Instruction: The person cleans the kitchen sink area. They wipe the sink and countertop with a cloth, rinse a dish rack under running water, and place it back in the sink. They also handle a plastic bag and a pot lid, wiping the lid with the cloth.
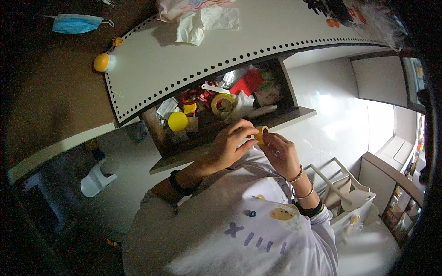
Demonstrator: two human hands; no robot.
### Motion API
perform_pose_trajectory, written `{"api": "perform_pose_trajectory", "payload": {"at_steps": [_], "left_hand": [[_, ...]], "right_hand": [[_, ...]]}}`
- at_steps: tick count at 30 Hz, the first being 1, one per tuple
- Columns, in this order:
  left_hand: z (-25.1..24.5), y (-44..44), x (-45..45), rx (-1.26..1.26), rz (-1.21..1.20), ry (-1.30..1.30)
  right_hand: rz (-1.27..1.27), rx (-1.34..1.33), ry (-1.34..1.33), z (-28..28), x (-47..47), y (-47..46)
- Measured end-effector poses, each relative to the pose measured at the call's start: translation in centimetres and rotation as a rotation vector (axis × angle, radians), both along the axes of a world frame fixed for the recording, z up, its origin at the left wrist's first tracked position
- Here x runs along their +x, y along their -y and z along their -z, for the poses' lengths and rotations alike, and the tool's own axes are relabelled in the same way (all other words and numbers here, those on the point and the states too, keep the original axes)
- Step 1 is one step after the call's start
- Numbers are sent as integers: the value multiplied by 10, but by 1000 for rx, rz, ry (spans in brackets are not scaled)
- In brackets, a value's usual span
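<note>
A small yellow roll of adhesive tape [261, 135] is between my two hands, over the front edge of the open drawer [297, 116]. My left hand [234, 143] has thumb and fingertips at the roll's left side. From the right, my right hand [281, 151] grips it, fingers partly hiding the roll. Behind them in the drawer lie a larger yellow tape roll [214, 105], a white plastic handle [215, 89], a red packet [248, 81], a round yellow lid [178, 121] and crumpled clear plastic.
Above the drawer, the pale tabletop with a dotted border [262, 32] holds white tissues [221, 19] and a tissue pack. A yellow-capped container [102, 62] stands at its left corner. A blue face mask [77, 23] lies on the brown surface. A white cart [355, 207] stands at right.
</note>
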State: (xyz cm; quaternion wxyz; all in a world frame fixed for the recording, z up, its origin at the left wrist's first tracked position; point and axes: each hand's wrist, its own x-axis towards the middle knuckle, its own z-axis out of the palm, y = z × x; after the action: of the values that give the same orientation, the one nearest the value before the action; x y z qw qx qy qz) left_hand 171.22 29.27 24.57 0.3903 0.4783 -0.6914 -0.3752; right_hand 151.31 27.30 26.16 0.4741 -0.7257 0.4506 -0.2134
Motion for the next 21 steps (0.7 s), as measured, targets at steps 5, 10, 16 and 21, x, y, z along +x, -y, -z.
{"api": "perform_pose_trajectory", "payload": {"at_steps": [5, 10, 16, 21], "left_hand": [[3, 0, -4, -25, -45, -77], [0, -1, -3, -82, -106, -96], [-10, -1, -4, -96, -97, -41], [-8, 0, -7, -193, -50, -9]], "right_hand": [[-27, -31, -22, -2, -1, 0], [-6, -17, 52, -1, -2, -1], [-7, -85, 99, 2, -2, -1], [-31, -91, 105, 0, -3, -2]]}}
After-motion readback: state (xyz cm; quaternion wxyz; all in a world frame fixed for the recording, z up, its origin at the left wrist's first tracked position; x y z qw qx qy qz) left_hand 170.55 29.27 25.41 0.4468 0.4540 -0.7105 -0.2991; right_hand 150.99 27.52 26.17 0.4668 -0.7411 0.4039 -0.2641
